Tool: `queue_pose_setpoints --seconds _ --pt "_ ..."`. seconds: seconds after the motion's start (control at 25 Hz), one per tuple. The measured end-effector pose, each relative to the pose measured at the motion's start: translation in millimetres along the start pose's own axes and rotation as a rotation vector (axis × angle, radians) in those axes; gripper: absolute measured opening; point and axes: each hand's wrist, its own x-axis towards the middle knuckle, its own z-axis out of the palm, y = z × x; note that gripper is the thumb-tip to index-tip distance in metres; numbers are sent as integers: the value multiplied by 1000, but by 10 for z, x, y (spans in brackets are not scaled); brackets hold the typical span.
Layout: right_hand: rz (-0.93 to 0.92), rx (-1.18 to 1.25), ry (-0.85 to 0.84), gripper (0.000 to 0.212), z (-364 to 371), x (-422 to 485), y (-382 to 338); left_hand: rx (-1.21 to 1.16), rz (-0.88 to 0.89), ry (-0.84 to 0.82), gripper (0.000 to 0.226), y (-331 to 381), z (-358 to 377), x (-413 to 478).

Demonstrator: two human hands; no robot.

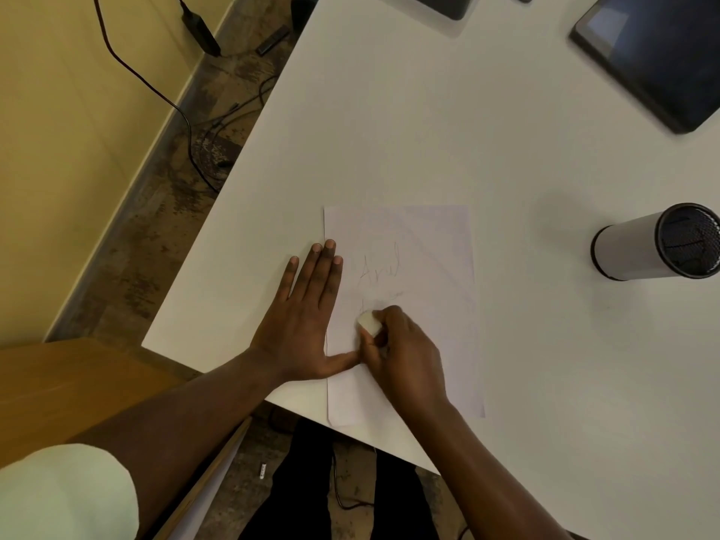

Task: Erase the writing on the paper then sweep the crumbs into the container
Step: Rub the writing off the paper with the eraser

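A white sheet of paper (428,247) lies on the white table (428,130) near its front edge, with faint pencil writing (380,268) across its middle. My left hand (307,317) lies flat, fingers spread, on the paper's left edge and the table beside it. My right hand (401,352) is closed around a small white eraser (369,323), which is pressed on the paper just below the writing. A cylindrical container (627,251) with a dark mesh inside stands on the table to the right, apart from the paper.
A dark tablet (654,52) lies at the table's far right, and another dark device (444,3) at the far edge. Cables and a power adapter (200,27) run over the floor to the left. A wooden surface (58,395) sits at lower left.
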Motion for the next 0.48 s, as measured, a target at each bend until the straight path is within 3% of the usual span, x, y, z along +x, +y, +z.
queue_pose_setpoints --seconds 0.16,0.32,0.48 --pt "227 65 130 19 -147 185 186 5 -6 3 139 10 -14 -4" --pt "58 29 11 19 24 23 -37 1 1 7 134 1 -6 -1" --pt "192 64 137 20 -51 233 71 2 -8 2 137 9 -23 -1"
